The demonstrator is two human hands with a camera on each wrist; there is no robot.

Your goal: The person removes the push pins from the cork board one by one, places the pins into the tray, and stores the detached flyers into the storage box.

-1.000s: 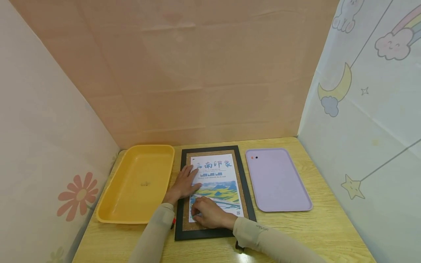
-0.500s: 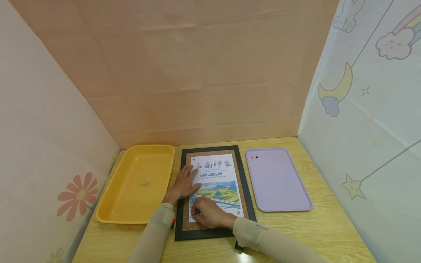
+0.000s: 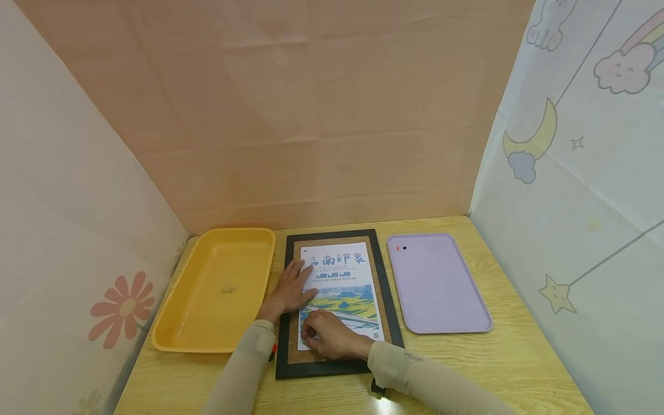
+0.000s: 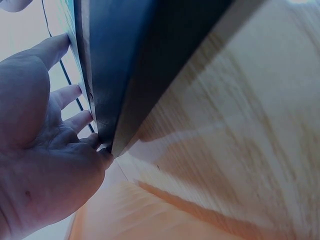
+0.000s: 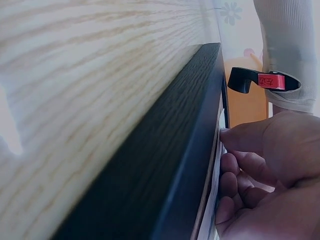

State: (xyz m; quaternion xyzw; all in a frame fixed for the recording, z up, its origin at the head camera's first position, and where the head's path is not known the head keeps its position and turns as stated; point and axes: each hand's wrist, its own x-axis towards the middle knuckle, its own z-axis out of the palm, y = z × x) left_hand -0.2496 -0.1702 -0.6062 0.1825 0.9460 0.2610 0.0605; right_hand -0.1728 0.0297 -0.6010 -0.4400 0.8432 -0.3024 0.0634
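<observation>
A printed poster [image 3: 339, 300] with a landscape picture lies on a black-framed cork board [image 3: 385, 288]. A small dark dot like a pin head [image 3: 305, 251] shows at its upper left corner. My left hand [image 3: 290, 289] rests flat over the poster's left edge with its fingers spread; the left wrist view has its fingertips against the sheet. My right hand [image 3: 332, 336] bends its fingers at the lower left corner. In the right wrist view the thumb [image 5: 245, 137] touches the sheet just inside the frame, other fingers curled; I cannot tell whether something small is under them.
A deep yellow tray [image 3: 165, 323] stands left of the board. To the right lies a shallow lilac tray [image 3: 441, 288] with a small orange piece [image 3: 397, 249] and a small black piece [image 3: 404, 248] near its top left. Patterned walls border the wooden table [image 3: 519, 357] on both sides.
</observation>
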